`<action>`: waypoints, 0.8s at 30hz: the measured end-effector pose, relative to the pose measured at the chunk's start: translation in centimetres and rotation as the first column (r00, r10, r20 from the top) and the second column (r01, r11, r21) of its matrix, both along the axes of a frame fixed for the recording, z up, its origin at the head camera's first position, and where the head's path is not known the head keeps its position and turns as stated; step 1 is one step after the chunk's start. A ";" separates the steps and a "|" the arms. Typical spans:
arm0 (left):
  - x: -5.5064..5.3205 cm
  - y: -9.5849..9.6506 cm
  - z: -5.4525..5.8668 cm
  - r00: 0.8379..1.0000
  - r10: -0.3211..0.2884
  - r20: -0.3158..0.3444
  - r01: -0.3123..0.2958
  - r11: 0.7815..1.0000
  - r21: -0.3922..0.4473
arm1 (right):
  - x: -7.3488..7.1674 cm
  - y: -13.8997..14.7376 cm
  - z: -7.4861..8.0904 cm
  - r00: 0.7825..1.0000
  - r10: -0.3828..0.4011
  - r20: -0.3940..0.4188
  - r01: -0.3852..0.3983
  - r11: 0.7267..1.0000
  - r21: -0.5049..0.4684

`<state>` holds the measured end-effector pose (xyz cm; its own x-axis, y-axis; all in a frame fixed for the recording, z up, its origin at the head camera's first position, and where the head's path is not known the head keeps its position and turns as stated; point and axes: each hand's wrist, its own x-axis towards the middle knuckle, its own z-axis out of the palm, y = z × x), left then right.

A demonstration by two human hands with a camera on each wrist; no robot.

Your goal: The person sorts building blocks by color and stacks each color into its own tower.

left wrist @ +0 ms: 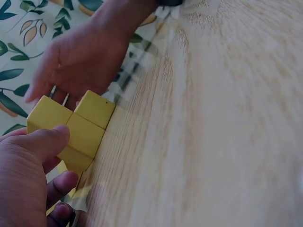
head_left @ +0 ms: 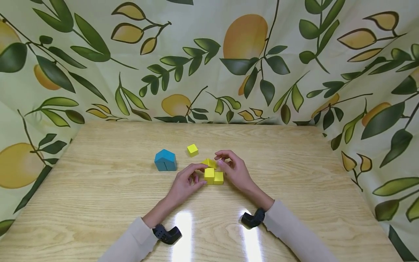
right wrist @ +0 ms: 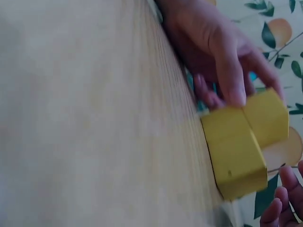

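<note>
My left hand (head_left: 188, 179) grips a small stack of yellow blocks (head_left: 209, 174), its thumb (left wrist: 49, 139) against the near side and the forefinger reaching behind. A cube stands on top at the left, beside a lower yellow cube (head_left: 218, 178) at the right. Just behind the stack sits a yellow wedge-shaped block (head_left: 209, 163), partly hidden by the hands. My right hand (head_left: 236, 171) hovers close at the right, fingers loosely bent, with nothing held. In the right wrist view, its fingertips (right wrist: 289, 182) are apart from the blocks (right wrist: 236, 151).
A blue house-shaped pair of blocks (head_left: 165, 160) stands left of the hands on the wooden table (head_left: 114, 189). One loose yellow cube (head_left: 192, 150) lies behind the stack. A leaf-and-fruit patterned cloth (head_left: 203, 83) hangs along the table's back and sides.
</note>
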<state>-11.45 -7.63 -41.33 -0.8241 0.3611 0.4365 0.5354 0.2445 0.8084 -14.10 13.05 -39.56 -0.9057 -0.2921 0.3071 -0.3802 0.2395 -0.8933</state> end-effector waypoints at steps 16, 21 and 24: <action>0.0 -0.1 -0.3 1.000 -0.001 -0.013 0.001 1.000 0.001 | -7.5 -1.0 -1.9 0.974 0.143 0.174 -0.163 0.981 0.106; -0.1 -0.2 -0.2 1.000 -0.012 -0.022 0.012 1.000 0.006 | -9.0 -2.0 -2.1 0.975 0.126 0.184 -0.159 0.972 0.176; -0.1 -0.2 -0.2 1.000 -0.015 -0.025 0.015 1.000 0.009 | -9.8 -2.7 -2.0 0.977 0.123 0.173 -0.161 0.962 0.222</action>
